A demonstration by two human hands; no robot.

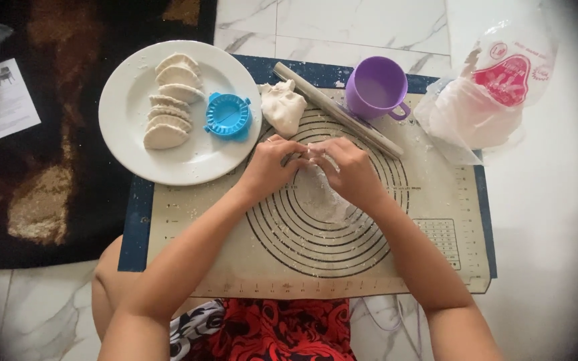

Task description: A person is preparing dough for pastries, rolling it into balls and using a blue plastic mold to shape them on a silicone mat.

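- White dough piece (320,194) is pinched at its top edge by left hand (270,164) and right hand (349,167), both closed on it.
- Open mat (436,200) room is left below; plate (123,110) rim lies near the left hand.

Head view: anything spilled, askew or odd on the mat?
Flour is scattered over the baking mat, thickest near the flour bag, which lies slumped open at its right edge. The rolling pin lies diagonal. Nothing looks damaged.
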